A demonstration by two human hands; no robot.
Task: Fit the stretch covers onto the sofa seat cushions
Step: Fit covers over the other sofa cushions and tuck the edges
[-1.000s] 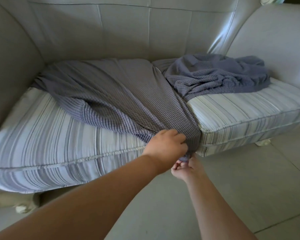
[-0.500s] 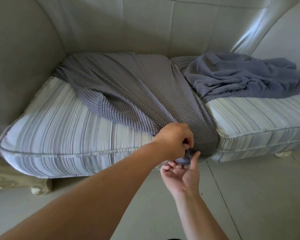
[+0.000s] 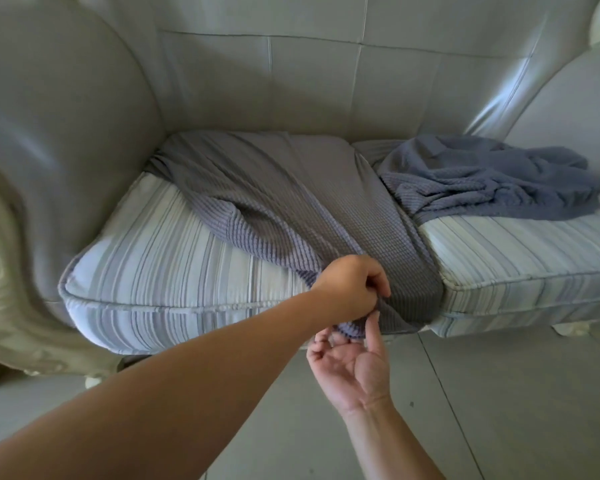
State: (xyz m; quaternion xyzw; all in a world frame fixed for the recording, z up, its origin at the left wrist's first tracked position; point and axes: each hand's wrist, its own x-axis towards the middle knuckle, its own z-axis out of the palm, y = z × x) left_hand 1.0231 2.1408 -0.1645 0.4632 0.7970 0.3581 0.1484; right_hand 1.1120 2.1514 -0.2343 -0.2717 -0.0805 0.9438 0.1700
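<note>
Now my left hand grips the front edge of the grey stretch cover, fingers curled into a fold of it at the near right corner of the left seat cushion. A second ago my right hand was bunched up tight under the left one, holding the hem; since then it has dropped lower and turned palm-up, fingers loosely spread, with only a fingertip touching the hanging hem just below my left hand. It holds nothing. The cover stretches away from my left hand across the far and right parts of the cushion, its back corners fitted, while the striped fabric to the left of my hand lies bare, as it did before. Beyond my right hand, the second cover lies crumpled on the far part of the right seat cushion, unchanged. Under my forearms is the tiled floor.
</note>
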